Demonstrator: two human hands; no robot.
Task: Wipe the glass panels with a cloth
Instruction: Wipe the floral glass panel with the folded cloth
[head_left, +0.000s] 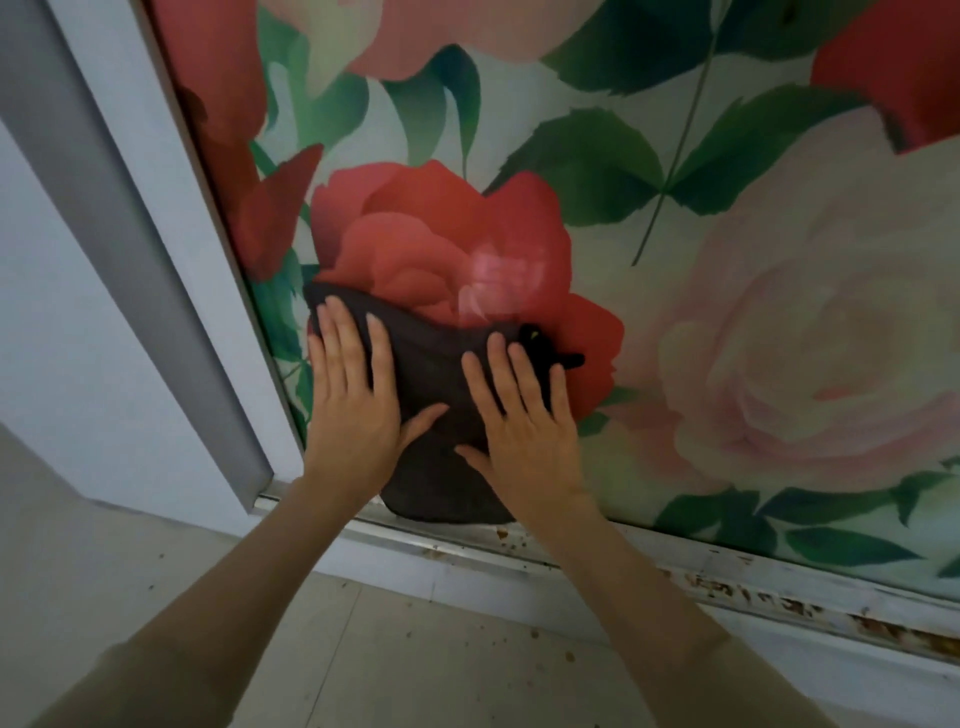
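While both palms lie flat upon it, the dark brown cloth (428, 358) is spread against the glass panel (727, 171), low in the pane's 7 o'clock corner, with its bottom edge reaching down to the sill rail (701, 569). A small black loop (540, 345) sticks out from the cloth's 2 o'clock corner.

The left hand (353, 410) presses the cloth's 9 o'clock side. Its fingers are straight and held close together, pointing to 12 o'clock, and the thumb is splayed out toward 3 o'clock. The right hand (524, 421) presses the 3 o'clock side, fingers straight and a little spread, thumb stretched toward 9 o'clock. The two thumbs lie near each other over the cloth's middle without plainly touching.

Behind the glass a printed red rose (441, 228) sits at 12 o'clock of the cloth, partly covered by it. A large pale pink rose (831, 353) fills the pane at 3 o'clock, with green leaves (587, 171) between them. At 9 o'clock of the cloth runs the white upright frame (202, 249). Brown flecks (753, 592) dot the sill rail at 4 o'clock, and pale floor tiles (389, 649) lie at 6 o'clock beneath the bare forearms. A beige sleeve (119, 686) covers the left arm at 7 o'clock.
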